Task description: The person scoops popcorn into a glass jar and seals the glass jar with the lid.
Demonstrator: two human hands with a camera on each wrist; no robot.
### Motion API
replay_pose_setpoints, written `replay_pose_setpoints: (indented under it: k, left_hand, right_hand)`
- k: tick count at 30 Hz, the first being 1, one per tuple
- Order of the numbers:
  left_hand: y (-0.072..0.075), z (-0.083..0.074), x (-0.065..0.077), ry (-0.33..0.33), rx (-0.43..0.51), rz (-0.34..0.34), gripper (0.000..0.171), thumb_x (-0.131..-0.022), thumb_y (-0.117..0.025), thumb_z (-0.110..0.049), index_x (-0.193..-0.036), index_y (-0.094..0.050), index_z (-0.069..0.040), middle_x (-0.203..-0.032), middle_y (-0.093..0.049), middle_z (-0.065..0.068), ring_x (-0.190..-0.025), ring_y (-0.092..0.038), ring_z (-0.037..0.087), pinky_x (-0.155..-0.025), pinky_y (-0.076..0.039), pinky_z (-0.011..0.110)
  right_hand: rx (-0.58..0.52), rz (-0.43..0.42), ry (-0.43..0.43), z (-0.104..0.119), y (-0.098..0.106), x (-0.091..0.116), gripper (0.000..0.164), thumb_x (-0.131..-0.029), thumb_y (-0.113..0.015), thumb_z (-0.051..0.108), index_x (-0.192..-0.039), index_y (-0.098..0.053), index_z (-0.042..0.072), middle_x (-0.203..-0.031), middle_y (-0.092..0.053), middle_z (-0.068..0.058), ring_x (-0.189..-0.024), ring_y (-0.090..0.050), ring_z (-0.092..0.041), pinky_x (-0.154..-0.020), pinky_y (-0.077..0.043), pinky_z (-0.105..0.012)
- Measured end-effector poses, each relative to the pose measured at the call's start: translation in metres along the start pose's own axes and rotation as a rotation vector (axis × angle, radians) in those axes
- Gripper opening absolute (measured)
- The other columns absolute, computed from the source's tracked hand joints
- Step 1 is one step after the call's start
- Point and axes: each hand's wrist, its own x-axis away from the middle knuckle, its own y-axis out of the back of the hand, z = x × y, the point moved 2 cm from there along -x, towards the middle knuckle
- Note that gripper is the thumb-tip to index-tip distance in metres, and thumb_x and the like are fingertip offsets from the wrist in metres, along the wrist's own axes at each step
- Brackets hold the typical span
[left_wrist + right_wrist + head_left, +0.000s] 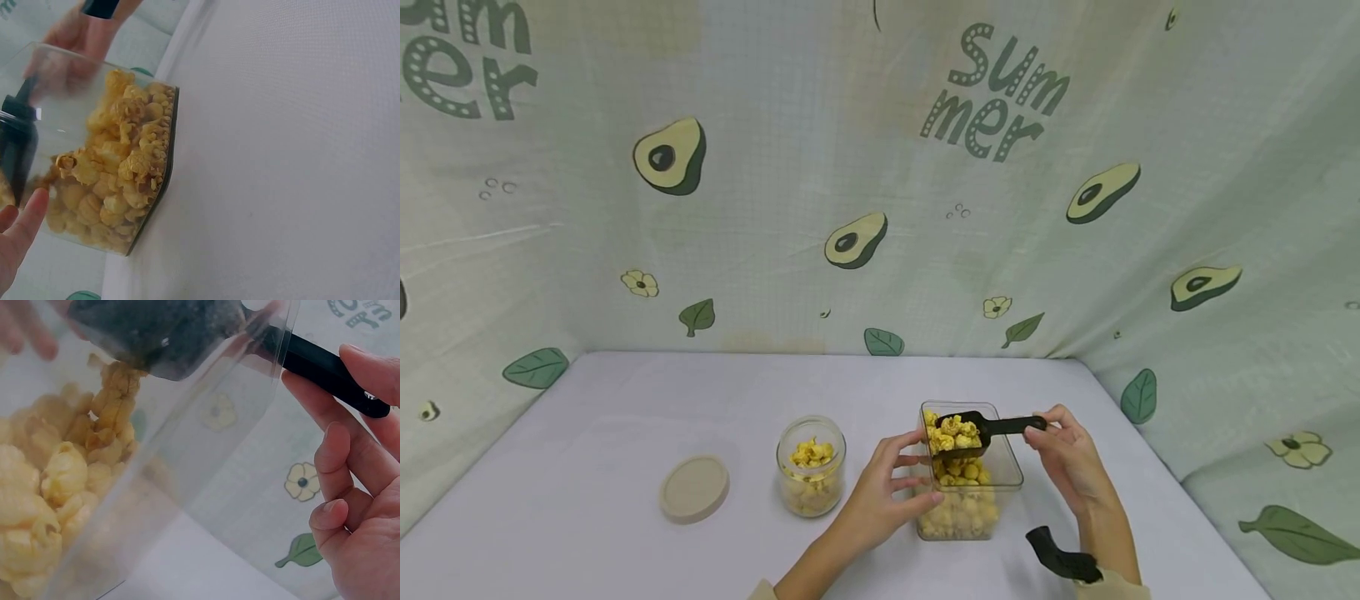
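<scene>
My right hand (1073,467) pinches the handle end of a black scoop (1011,425) between thumb and fingers. The scoop's bowl holds yellow popcorn (955,435) and sits inside the mouth of a clear square container (1013,473). More popcorn (119,169) fills the container's lower part, seen through its wall in the left wrist view. My left hand (880,504) is at the container's left side, fingers spread along the wall and thumb by the near corner. In the right wrist view, the scoop's dark bowl (162,337) shows through the plastic, above the popcorn.
A round glass jar (784,475), partly filled with popcorn, stands open to the left of my left hand. Farther left lies a round beige lid (694,489). The white table (625,417) ends at a printed curtain (760,208) behind and to the sides.
</scene>
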Motion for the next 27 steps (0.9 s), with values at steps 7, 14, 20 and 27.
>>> replay_pose_setpoints:
  k: [7, 14, 20, 27]
  left_hand:
    - [-0.0005, -0.0004, 0.0001, -0.014, -0.001, 0.000, 0.066, -0.083, -0.070, -0.021, -0.140, -0.036, -0.019, -0.138, -0.035, 0.011, -0.119, -0.046, 0.025, -0.091, -0.047, 0.018]
    - [0.0002, 0.0015, 0.0019, 0.002, 0.000, -0.003, 0.067, -0.083, -0.070, -0.022, -0.141, -0.035, -0.020, -0.139, -0.035, 0.010, -0.120, -0.045, 0.025, -0.091, -0.047, 0.019]
    - [0.0008, 0.0006, 0.0009, -0.005, -0.007, -0.004, 0.067, -0.083, -0.070, -0.023, -0.140, -0.036, -0.019, -0.139, -0.035, 0.010, -0.120, -0.045, 0.025, -0.092, -0.047, 0.020]
    - [0.0001, 0.0010, 0.0016, -0.003, 0.002, -0.008, 0.066, -0.082, -0.070, -0.022, -0.140, -0.037, -0.019, -0.138, -0.036, 0.010, -0.119, -0.045, 0.025, -0.091, -0.047, 0.019]
  right_hand:
    - [0.020, -0.038, 0.025, 0.0034, -0.0032, -0.0004, 0.033, -0.086, -0.047, -0.015, -0.090, -0.056, 0.017, -0.077, -0.067, 0.007, -0.077, -0.059, -0.006, -0.081, -0.041, -0.019]
    - [-0.083, 0.004, 0.072, 0.0010, -0.0010, 0.0002, 0.034, -0.087, -0.043, -0.018, -0.090, -0.056, 0.014, -0.081, -0.067, 0.004, -0.075, -0.059, -0.007, -0.075, -0.044, -0.018]
    - [-0.138, 0.013, 0.110, 0.0005, 0.0016, -0.0013, 0.036, -0.087, -0.039, -0.020, -0.091, -0.056, 0.012, -0.084, -0.067, 0.002, -0.074, -0.060, -0.009, -0.073, -0.046, -0.018]
    - [-0.045, -0.044, 0.093, 0.0043, -0.0050, -0.0021, 0.034, -0.086, -0.046, -0.018, -0.089, -0.055, 0.014, -0.078, -0.067, 0.004, -0.074, -0.061, -0.007, -0.075, -0.043, -0.019]
